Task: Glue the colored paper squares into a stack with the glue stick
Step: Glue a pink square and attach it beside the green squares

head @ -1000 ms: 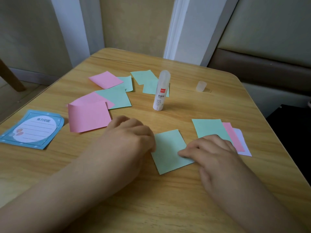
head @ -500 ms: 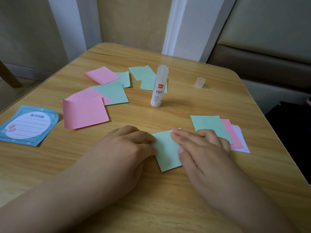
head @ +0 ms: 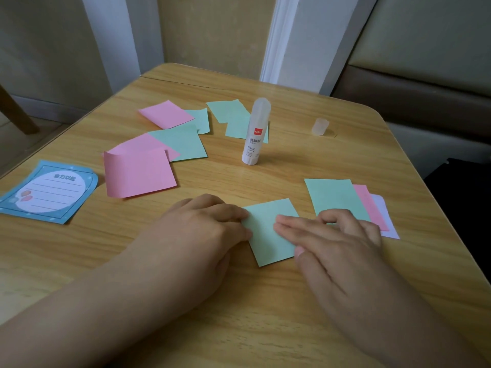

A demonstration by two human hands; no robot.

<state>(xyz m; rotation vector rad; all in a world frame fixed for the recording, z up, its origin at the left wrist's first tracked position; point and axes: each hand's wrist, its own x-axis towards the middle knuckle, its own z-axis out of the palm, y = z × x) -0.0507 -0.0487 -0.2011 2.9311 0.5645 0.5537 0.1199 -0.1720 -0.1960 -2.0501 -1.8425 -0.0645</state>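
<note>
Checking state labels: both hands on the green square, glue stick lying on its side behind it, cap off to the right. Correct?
Not quite. In the head view the glue stick stands upright. The rest holds: left hand and right hand on the green square, cap off to the right.

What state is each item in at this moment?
White glue stick: upright, uncapped.
Translucent plastic cap: off, lying apart on wooden table.
Green paper square: flat, pressed by both hands.
Left hand: fingers curled on its edge.
Right hand: fingers flat on it.
</note>
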